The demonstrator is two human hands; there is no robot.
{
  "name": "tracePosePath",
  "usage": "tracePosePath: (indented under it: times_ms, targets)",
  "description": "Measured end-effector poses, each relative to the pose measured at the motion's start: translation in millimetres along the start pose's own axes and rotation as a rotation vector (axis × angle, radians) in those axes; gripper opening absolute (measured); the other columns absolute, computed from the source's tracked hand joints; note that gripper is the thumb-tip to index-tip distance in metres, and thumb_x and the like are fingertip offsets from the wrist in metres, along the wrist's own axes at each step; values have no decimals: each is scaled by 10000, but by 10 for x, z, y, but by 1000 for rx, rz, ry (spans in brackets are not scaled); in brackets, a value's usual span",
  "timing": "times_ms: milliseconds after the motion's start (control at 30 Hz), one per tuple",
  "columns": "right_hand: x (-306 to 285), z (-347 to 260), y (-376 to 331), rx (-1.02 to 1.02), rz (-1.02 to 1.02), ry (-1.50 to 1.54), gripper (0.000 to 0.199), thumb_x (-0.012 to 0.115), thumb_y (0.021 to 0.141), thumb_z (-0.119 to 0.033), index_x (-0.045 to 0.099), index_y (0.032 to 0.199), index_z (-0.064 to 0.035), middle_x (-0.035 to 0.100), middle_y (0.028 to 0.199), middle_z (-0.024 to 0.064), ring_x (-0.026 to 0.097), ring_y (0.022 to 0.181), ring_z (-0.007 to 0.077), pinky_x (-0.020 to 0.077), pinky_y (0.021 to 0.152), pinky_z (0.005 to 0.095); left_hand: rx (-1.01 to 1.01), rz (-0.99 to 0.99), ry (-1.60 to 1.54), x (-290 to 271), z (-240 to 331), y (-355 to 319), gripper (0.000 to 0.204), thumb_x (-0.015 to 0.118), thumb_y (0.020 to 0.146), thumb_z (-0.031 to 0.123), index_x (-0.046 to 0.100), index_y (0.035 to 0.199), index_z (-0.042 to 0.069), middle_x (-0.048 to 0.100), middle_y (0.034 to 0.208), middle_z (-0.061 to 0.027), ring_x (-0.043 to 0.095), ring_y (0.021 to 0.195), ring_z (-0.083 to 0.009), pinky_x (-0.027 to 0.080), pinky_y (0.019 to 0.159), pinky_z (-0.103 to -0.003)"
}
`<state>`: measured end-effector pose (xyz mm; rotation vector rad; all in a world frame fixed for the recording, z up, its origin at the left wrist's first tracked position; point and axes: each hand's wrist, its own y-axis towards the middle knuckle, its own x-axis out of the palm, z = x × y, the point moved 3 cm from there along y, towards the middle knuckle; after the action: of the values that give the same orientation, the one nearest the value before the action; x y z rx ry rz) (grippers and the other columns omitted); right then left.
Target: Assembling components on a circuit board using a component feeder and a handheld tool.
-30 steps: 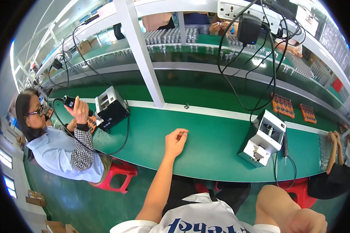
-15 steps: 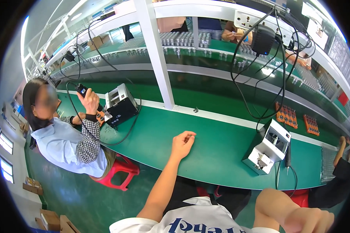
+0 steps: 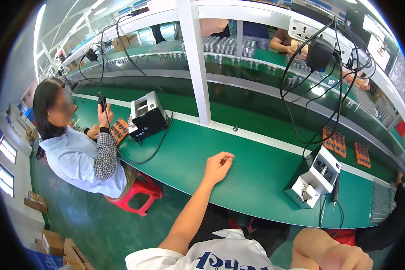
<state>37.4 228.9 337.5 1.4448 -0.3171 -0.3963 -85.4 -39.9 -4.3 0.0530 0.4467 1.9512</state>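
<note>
My left hand (image 3: 218,167) rests on the green bench top (image 3: 252,180), its fingers loosely curled in and nothing showing in them. At the lower right, close to the camera, my right hand (image 3: 348,257) is raised in front of my body. Its fingers bend downward and the tips are cut off by the picture's edge, so anything they hold is hidden. Right of my left hand stands a black and white boxy machine (image 3: 314,177) with an open front. A dark handheld tool (image 3: 335,189) on a cord is beside it.
Dark cables hang from a power adapter (image 3: 319,54). Orange trays of small parts (image 3: 334,141) lie behind the machine. To the left, a co-worker (image 3: 81,153) holds a dark tool (image 3: 102,102) next to another machine (image 3: 150,117). A white post (image 3: 195,67) rises behind the bench.
The whole view has shifted slightly. The co-worker's tool has tilted more upright, and their orange tray shows more. My left hand stays on the bench; my right hand has shifted slightly leftward in view.
</note>
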Motion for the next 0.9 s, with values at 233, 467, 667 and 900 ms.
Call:
tracePosePath:
  times_ms: [233,467,667,900]
  targets:
    - [-278,-279,-391,159,-11,-83,265,566,935,-36,719,1141,-99,672,949,11,652,623,188,528,545,359,7,-21,0,67,4,30,98,654,929,60,716,993,19,616,679,30,506,580,-25,420,542,-209]
    - [-928,-1307,-2173,746,768,-925,442,528,959,-140,584,560,41,674,956,188,624,613,235,462,550,347,-57,-33,52,-8,45,2,100,662,908,68,723,979,33,655,685,-23,568,584,-72,475,571,-237]
    - [-922,-1804,-3113,988,1097,-1309,362,469,809,18,493,451,68,617,659,144,530,514,158,440,514,280,-101,-75,31,98,99,53,105,661,913,69,726,987,33,682,735,-30,589,627,-69,494,602,-234]
    - [-1100,-1665,-3245,1014,1246,-1412,247,538,884,-41,580,644,-6,503,557,18,414,459,76,280,419,228,-126,-277,-129,815,143,628,119,623,961,81,711,1021,29,665,777,-7,597,667,-71,503,609,-241]
